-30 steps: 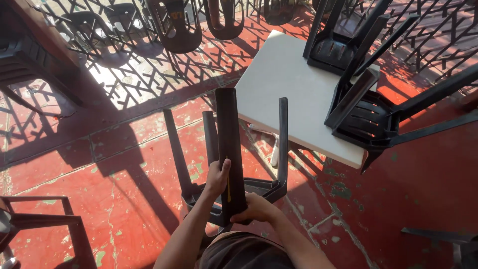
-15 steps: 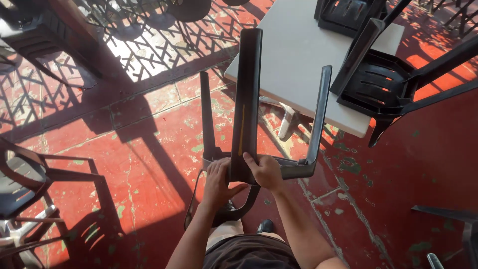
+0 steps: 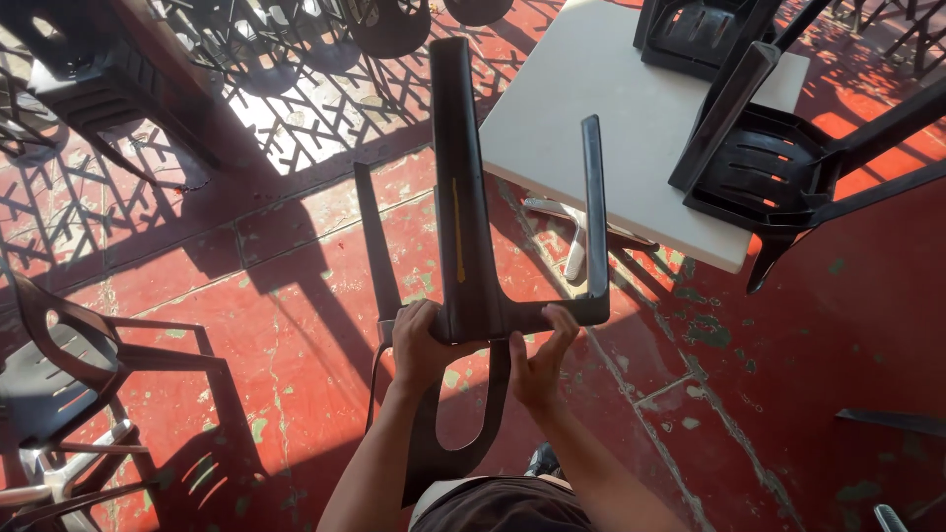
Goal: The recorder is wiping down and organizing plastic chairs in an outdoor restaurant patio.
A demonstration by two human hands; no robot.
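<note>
Both hands, left hand (image 3: pixel 422 347) and right hand (image 3: pixel 540 363), are gripping an upturned dark chair (image 3: pixel 463 246), fingers curled around its seat edge; a white table (image 3: pixel 611 128) carrying stacked chairs (image 3: pixel 759 167) is standing just ahead.

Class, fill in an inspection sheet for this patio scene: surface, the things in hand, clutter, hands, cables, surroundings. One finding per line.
Surface: red tiled floor with worn, flaking paint, crossed by lattice shadows.
Things in hand: dark plastic chair held upside down, legs pointing up and away from the person.
Clutter: two more dark chairs lying overturned on the white table.
Hands: left hand and right hand both grip the seat edge of the held chair, fingers curled over it.
Cables: nothing seen.
Surroundings: an upright chair stands at the left; table bases and more chairs lie in shadow along the top.
</note>
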